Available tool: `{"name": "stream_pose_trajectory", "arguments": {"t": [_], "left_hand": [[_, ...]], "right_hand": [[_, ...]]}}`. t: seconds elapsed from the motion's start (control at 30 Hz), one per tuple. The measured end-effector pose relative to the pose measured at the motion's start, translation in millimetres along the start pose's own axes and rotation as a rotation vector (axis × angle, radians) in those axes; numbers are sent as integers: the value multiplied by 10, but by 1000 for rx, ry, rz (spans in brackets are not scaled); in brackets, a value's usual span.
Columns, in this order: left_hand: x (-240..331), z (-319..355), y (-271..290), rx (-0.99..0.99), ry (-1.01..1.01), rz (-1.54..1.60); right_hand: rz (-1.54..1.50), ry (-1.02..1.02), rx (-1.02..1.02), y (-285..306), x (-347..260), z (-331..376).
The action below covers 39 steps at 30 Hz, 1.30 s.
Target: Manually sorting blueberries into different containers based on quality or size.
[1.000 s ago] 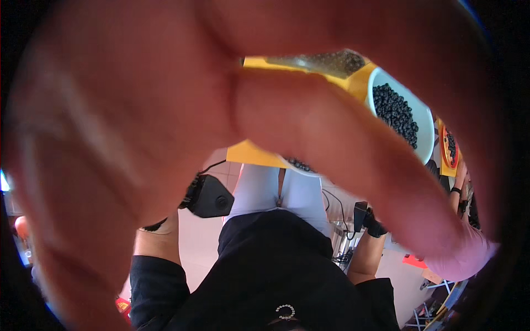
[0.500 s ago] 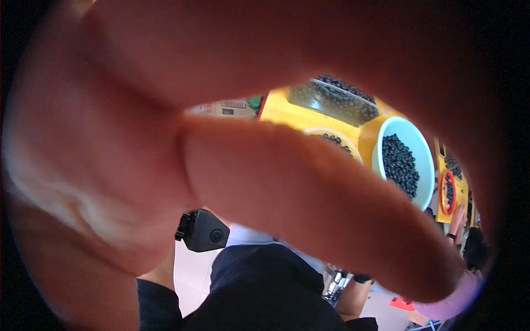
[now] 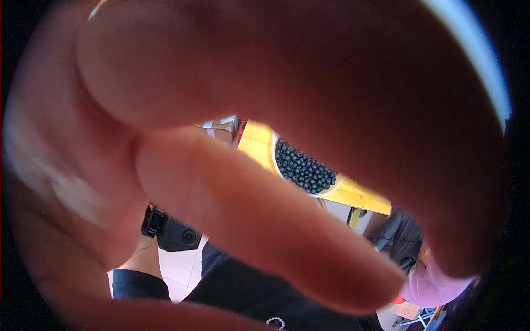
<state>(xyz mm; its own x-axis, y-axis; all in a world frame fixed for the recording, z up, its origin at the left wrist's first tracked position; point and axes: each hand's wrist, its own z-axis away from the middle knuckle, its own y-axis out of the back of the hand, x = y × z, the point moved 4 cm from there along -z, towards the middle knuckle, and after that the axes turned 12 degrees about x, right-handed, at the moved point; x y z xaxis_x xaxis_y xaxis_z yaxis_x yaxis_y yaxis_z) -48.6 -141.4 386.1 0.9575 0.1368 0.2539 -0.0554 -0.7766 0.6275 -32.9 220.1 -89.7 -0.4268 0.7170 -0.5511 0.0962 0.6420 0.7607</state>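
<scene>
My left hand [image 3: 193, 182] fills most of the head view, very close and blurred. Its palm side lies at the left, and its fingers stretch to the right with a gap between them. Nothing shows in its grasp. Through that gap I see a round bowl with a pale rim [image 3: 337, 186], filled with dark blueberries [image 3: 303, 168]. The fingers cover the rest of the bowl. My right hand does not show. Blurred skin at the lower edge ends near a beaded bracelet [image 3: 274, 321]; whose arm this is stays unclear.
The bowl stands on a yellow table [image 3: 359, 198]. A cardboard box [image 3: 221, 133] sits beyond its left end. Below the hand is a black device [image 3: 179, 236], near my dark shorts [image 3: 232, 281]. At lower right appear a person's pink sleeve [image 3: 433, 287] and a blue folding frame [image 3: 428, 319].
The view and my left hand's fingers have shifted. The light green bowl, the clear tub and a forearm with a black band have gone out of sight; the bracelet has appeared.
</scene>
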Motion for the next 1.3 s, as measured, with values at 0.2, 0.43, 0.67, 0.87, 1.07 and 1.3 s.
{"name": "stream_pose_trajectory", "arguments": {"t": [0.2,0.43,0.67,0.87,1.07,1.3], "left_hand": [[680,910,551,698,513,-303],[1712,1336,-473,1041,684,-343],[1611,1497,-481,965,557,-46],[1288,1876,-785,954,680,32],[289,2150,-2036,793,1277,157],[-632,1940,-2866,529,1201,-149]], "right_hand": [[-101,-24,-59,-621,237,-120],[-30,45,-135,-285,186,26],[19,137,-272,337,-263,251],[28,295,-334,396,-706,214],[62,187,-254,631,-764,7],[-124,-77,227,835,-766,-507]]}}
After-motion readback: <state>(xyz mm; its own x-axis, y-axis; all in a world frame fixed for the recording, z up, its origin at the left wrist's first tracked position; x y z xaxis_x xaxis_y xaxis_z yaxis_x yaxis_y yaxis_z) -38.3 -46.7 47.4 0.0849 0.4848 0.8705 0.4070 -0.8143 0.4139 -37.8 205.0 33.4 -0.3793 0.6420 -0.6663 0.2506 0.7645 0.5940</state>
